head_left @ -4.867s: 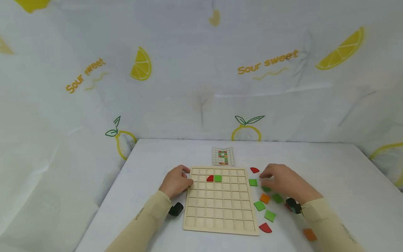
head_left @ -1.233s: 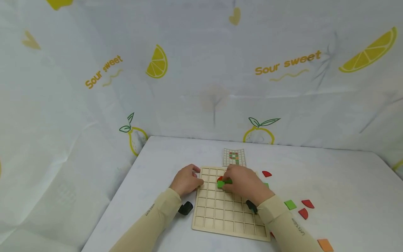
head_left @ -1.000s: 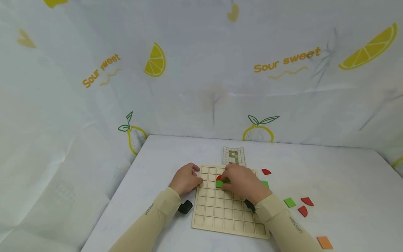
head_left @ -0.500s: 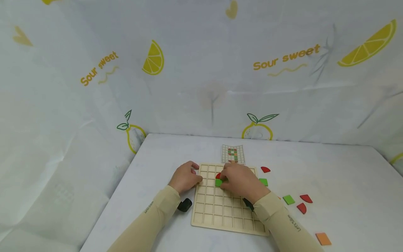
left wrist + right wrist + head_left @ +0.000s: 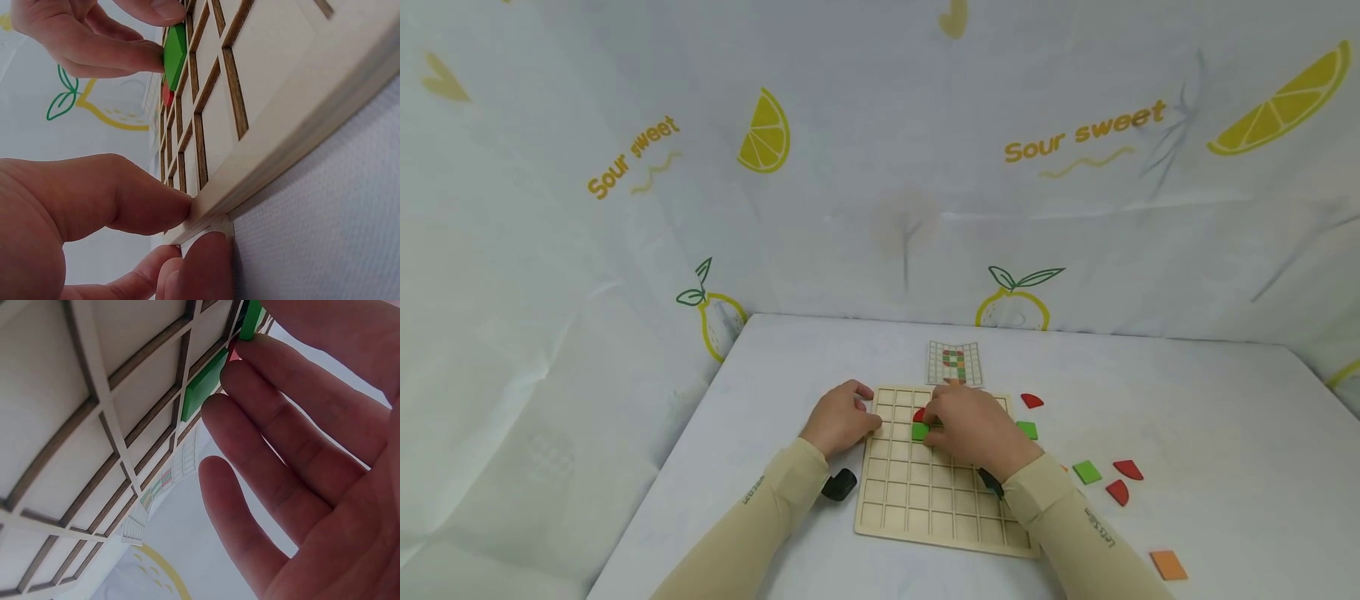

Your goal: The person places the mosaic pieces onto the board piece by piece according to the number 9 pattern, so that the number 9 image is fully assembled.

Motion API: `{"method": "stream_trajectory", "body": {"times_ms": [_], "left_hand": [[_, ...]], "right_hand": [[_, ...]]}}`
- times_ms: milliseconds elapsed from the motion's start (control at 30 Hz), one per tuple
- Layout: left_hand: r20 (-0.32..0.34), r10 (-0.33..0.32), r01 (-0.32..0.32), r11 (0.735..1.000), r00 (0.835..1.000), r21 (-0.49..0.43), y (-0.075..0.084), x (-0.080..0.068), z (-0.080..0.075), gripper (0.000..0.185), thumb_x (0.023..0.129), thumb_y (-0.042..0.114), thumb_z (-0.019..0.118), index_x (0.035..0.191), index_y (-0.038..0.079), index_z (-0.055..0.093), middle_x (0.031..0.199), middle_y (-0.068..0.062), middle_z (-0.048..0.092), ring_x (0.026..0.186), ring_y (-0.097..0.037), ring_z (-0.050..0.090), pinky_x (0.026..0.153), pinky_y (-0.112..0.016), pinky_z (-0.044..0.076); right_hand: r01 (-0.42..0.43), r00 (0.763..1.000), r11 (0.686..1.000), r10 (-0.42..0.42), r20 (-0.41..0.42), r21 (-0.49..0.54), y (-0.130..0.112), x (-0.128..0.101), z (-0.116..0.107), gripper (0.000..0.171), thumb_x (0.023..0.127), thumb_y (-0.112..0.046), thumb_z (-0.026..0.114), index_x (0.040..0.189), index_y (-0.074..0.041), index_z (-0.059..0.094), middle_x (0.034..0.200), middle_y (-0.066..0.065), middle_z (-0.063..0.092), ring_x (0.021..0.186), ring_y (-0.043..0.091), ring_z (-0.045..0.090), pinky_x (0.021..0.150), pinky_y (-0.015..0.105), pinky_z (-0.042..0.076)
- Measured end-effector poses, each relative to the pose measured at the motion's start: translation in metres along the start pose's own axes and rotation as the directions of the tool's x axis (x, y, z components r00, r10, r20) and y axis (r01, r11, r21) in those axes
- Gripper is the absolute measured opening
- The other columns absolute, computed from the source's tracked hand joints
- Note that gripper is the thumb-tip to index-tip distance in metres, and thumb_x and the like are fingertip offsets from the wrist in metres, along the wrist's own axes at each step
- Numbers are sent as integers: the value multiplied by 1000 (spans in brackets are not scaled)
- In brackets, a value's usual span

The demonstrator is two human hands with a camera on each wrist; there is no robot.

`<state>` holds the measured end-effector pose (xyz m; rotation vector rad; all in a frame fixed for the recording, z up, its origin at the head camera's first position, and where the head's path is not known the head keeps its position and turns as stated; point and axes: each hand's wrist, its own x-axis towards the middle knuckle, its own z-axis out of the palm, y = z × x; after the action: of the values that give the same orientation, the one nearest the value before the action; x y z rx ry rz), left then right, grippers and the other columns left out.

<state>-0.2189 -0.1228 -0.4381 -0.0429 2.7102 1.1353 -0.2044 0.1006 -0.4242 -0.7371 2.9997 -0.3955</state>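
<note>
A pale wooden grid board (image 5: 898,492) lies on the white table. My left hand (image 5: 838,421) grips its left edge; in the left wrist view the thumb (image 5: 153,203) presses on the rim with fingers curled below. Over the board's upper middle, my right hand (image 5: 977,427) pinches a green square tile (image 5: 920,432) between thumb and index finger. The right wrist view shows that tile (image 5: 251,319) tilted up from the board, its other fingers spread. Just above it sits a red quarter-round tile (image 5: 919,414) in a cell. Another green tile (image 5: 203,389) lies in the board, hidden by my right hand in the head view.
Behind the board lies a pattern card (image 5: 934,363). To the right are loose tiles: a red quarter-round (image 5: 1032,401), a green square (image 5: 1027,430), another green square (image 5: 1086,472), two more red quarter-rounds (image 5: 1127,470) and an orange square (image 5: 1168,565). Another orange piece is mostly behind the right sleeve.
Since the oldest frame, my right hand has moved left from the loose tiles onto the board, bringing a green tile. Over the last second it barely moves. The left hand stays at the board edge.
</note>
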Motion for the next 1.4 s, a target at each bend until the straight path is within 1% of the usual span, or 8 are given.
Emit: {"method": "stream_trajectory", "body": {"times_ms": [400,567,633,800,833,1033,1267,1400], "left_hand": [[1,14,-14,1000,1000,6,5,3,0,42,87,18,78,127,9,68,104,-5,65,87,-20,60,76,-34,47],[6,-3,3,1000,1000,1,5,3,2,42,88,18,78,127,9,68,104,-5,65,88,-21,60,77,-35,48],[10,-10,10,1000,1000,7,5,3,3,41,88,18,78,127,9,68,105,-5,65,89,-21,60,78,-35,48],[4,-10,10,1000,1000,13,4,3,4,41,87,17,78,126,9,68,105,-6,65,89,-21,60,78,-35,48],[1,-10,10,1000,1000,14,4,3,5,41,86,17,78,126,9,68,105,-6,65,89,-21,60,78,-35,48],[-2,-28,28,1000,1000,8,3,4,4,42,87,17,78,127,9,68,105,-6,64,86,-20,61,77,-33,47],[14,-37,37,999,999,-33,2,0,3,43,87,16,78,128,9,67,104,-6,64,79,-18,62,72,-31,47],[19,-38,39,998,999,-48,1,-2,4,43,87,15,78,128,9,67,103,-6,63,78,-17,62,70,-30,47]], "right_hand": [[5,1000,1000,-5,-7,2,5,0,-5,21,87,-30,91,101,-15,86,98,-6,72,91,14,67,81,36,59],[-25,1000,998,24,14,61,13,-1,-7,16,89,-30,89,99,-18,85,97,-8,70,90,12,65,80,35,57],[-51,999,994,49,24,97,19,-3,-9,12,91,-29,87,99,-20,85,100,-9,72,98,15,68,84,37,58],[-94,996,981,90,27,173,39,-12,-14,12,92,-25,83,102,-20,85,109,-7,76,108,20,71,91,43,59],[-98,995,978,95,27,186,44,-14,-16,13,93,-25,82,104,-19,85,108,-6,75,103,19,70,90,43,59],[-164,986,963,161,34,214,76,-30,-26,22,95,-30,82,111,-16,83,109,-6,75,107,19,71,96,46,59],[-191,981,959,190,24,209,113,-44,-35,25,96,-29,81,114,-13,83,107,-2,75,97,17,66,89,43,58],[-202,978,953,207,4,226,131,-52,-38,25,96,-29,82,115,-13,82,108,-1,75,103,21,68,94,49,58]]}}
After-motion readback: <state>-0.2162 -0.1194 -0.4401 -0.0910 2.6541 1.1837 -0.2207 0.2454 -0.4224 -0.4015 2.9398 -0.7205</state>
